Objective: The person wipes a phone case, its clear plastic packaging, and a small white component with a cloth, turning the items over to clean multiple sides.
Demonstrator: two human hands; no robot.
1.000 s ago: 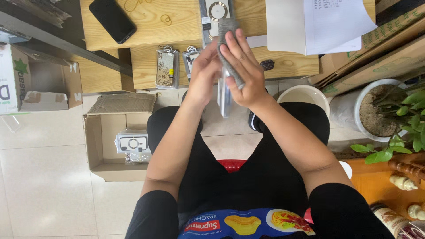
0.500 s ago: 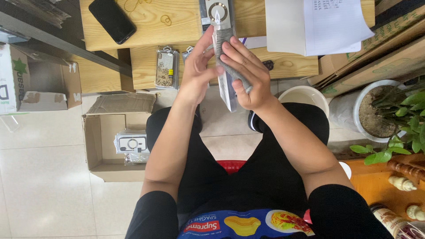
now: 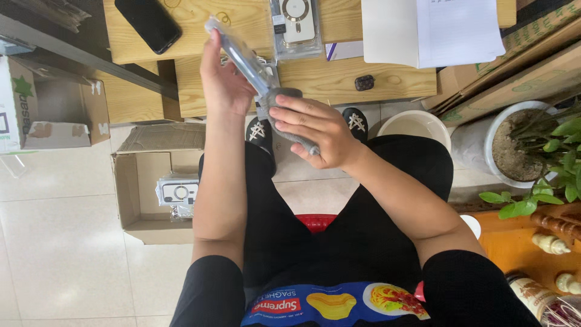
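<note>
A: Left hand (image 3: 221, 82) grips the clear plastic-wrapped phone case (image 3: 242, 54), raised above the pale wooden table (image 3: 339, 79)?
B: Yes; right hand (image 3: 311, 130) clutches a grey cloth (image 3: 284, 115) against its lower end, seemingly mid-wipe

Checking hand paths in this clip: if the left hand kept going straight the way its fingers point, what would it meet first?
The left hand points up-frame toward the wooden desk. Holding the clear packaged case, it would probably meet the desk's front edge first; depth is unclear.
</note>
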